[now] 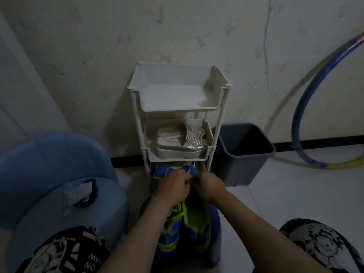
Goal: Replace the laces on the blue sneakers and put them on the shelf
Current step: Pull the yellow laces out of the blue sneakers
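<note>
A pair of blue sneakers (189,229) with lime-green trim rests on a dark stool between my knees, toes toward me. Lime-green laces (182,208) run up from the shoes to my hands. My left hand (173,187) grips the tongue end of a sneaker and pinches lace. My right hand (209,185) pinches the lace right beside it; the fingertips of both hands meet. The white three-tier shelf (137,107) stands against the wall just beyond my hands. Its top tray holds nothing.
Silver platform sandals (181,141) fill the shelf's middle tier. A dark grey bin (244,154) stands right of the shelf. A blue seat (49,174) with a small packet (82,192) on it is at my left. A hoop (307,119) leans on the wall at right.
</note>
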A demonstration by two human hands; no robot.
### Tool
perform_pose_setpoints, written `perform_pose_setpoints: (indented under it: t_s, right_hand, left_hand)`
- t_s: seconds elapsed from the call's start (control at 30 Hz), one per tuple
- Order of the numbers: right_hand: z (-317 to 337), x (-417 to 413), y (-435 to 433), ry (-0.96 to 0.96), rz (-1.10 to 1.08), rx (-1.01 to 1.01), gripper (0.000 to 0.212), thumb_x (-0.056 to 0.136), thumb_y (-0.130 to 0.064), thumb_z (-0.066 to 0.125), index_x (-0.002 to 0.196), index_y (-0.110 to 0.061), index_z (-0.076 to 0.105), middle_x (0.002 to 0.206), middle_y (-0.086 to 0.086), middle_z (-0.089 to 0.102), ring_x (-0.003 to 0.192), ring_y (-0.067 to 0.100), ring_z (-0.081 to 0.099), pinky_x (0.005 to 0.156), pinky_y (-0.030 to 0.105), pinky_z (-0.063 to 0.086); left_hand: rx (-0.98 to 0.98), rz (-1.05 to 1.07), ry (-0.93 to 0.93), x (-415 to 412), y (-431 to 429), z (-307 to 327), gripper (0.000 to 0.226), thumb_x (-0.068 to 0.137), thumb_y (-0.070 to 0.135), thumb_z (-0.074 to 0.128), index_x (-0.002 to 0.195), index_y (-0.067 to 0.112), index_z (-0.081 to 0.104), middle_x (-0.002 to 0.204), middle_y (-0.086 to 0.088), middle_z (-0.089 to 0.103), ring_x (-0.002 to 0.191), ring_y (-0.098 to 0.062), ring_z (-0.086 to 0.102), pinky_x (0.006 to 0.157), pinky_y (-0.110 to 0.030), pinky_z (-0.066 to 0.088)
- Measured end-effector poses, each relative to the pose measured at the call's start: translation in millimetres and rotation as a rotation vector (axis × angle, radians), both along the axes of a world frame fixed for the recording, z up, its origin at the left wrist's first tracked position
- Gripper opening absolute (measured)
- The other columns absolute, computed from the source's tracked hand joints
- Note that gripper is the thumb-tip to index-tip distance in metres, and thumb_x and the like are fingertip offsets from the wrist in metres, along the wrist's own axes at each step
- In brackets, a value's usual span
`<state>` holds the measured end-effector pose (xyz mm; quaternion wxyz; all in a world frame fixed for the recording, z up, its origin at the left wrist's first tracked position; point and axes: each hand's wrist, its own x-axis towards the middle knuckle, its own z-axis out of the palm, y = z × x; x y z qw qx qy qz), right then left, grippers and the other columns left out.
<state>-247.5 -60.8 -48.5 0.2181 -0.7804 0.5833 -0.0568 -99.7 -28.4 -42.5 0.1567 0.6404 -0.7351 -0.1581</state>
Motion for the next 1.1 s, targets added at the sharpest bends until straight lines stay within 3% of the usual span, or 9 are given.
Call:
perform_pose_setpoints:
  t_s: [0.07, 0.13, 0.33, 0.43, 0.57, 0.63, 0.7, 0.83, 1.1]
  right_hand:
    - [0, 0, 0, -0.010, -0.010, 0.002, 0.023, 0.096, -0.034, 0.054, 0.103, -0.021, 0.072, 0.103, 0.004, 0.068, 0.095, 0.023, 0.066, 0.075, 0.031, 0.049]
    - [1, -1, 0, -0.015, -0.005, 0.002, 0.021, 0.095, -0.032, 0.055, 0.104, -0.023, 0.072, 0.106, 0.003, 0.069, 0.096, 0.022, 0.066, 0.076, 0.030, 0.049]
    - [3, -1, -1, 0.008, -0.019, 0.044, 0.019, 0.092, -0.029, 0.057, 0.105, -0.027, 0.071, 0.108, 0.001, 0.068, 0.099, 0.020, 0.065, 0.077, 0.029, 0.050]
    - [1, -1, -2, 0.015, -0.018, 0.043, 0.020, 0.093, -0.031, 0.056, 0.106, -0.027, 0.071, 0.109, 0.001, 0.068, 0.099, 0.019, 0.064, 0.076, 0.029, 0.049]
    - [0, -1, -2, 0.034, -0.006, 0.015, 0.021, 0.096, -0.031, 0.053, 0.106, -0.024, 0.070, 0.109, 0.003, 0.067, 0.098, 0.021, 0.065, 0.078, 0.032, 0.051]
    - [1, 0, -2, 0.054, 0.000, 0.000, 0.023, 0.096, -0.031, 0.052, 0.108, -0.021, 0.070, 0.109, 0.004, 0.066, 0.098, 0.023, 0.064, 0.078, 0.032, 0.051]
    - [0, 1, -1, 0.057, -0.004, -0.004, 0.024, 0.097, -0.031, 0.051, 0.109, -0.018, 0.068, 0.108, 0.005, 0.065, 0.097, 0.023, 0.065, 0.077, 0.033, 0.051]
    - [1, 1, 0, 0.040, 0.011, 0.001, 0.025, 0.097, -0.031, 0.050, 0.106, -0.017, 0.069, 0.105, 0.006, 0.066, 0.095, 0.024, 0.066, 0.077, 0.034, 0.052]
    - [4, -3, -2, 0.012, -0.018, 0.044, 0.022, 0.093, -0.025, 0.055, 0.107, -0.026, 0.073, 0.111, 0.001, 0.069, 0.101, 0.019, 0.065, 0.084, 0.033, 0.053]
  left_hand:
    - [-0.042, 0.038, -0.096, 1, -1, 2, 0.019, 0.094, 0.028, 0.053, 0.096, 0.026, 0.071, 0.103, 0.002, 0.062, 0.103, -0.020, 0.056, 0.072, -0.036, 0.049]
    - [-0.060, 0.094, -0.100, 3, -4, 0, 0.021, 0.096, 0.029, 0.050, 0.091, 0.022, 0.070, 0.100, 0.001, 0.061, 0.102, -0.020, 0.053, 0.071, -0.035, 0.045]
    - [-0.232, 0.415, 0.299, 10, -4, 10, 0.023, 0.095, 0.016, 0.048, 0.083, 0.017, 0.067, 0.089, 0.003, 0.057, 0.091, -0.020, 0.050, 0.075, -0.035, 0.044]
    - [-0.314, 0.500, 0.324, 8, 0, 14, 0.023, 0.095, 0.016, 0.048, 0.081, 0.018, 0.067, 0.088, 0.006, 0.056, 0.090, -0.016, 0.046, 0.074, -0.030, 0.037]
    - [-0.375, 0.444, 0.166, 6, 1, 5, 0.020, 0.094, 0.017, 0.052, 0.101, 0.020, 0.071, 0.104, 0.001, 0.062, 0.105, -0.022, 0.049, 0.086, -0.027, 0.036]
    - [-0.300, 0.319, 0.070, 6, -2, 5, 0.038, 0.092, 0.017, 0.052, 0.128, 0.024, 0.062, 0.124, 0.005, 0.057, 0.120, -0.019, 0.042, 0.100, -0.034, 0.037]
    - [-0.218, 0.137, 0.024, 3, -3, 6, 0.049, 0.090, 0.017, 0.051, 0.138, 0.029, 0.053, 0.133, 0.009, 0.052, 0.126, -0.016, 0.037, 0.105, -0.036, 0.034]
    - [-0.090, -0.058, -0.133, -2, 2, 0, 0.027, 0.095, 0.028, 0.050, 0.116, 0.036, 0.066, 0.110, 0.007, 0.063, 0.110, -0.018, 0.049, 0.098, -0.035, 0.033]
    - [-0.089, 0.144, -0.155, 4, 2, -1, 0.020, 0.093, 0.030, 0.055, 0.099, 0.030, 0.074, 0.101, 0.005, 0.065, 0.103, -0.018, 0.054, 0.090, -0.034, 0.037]
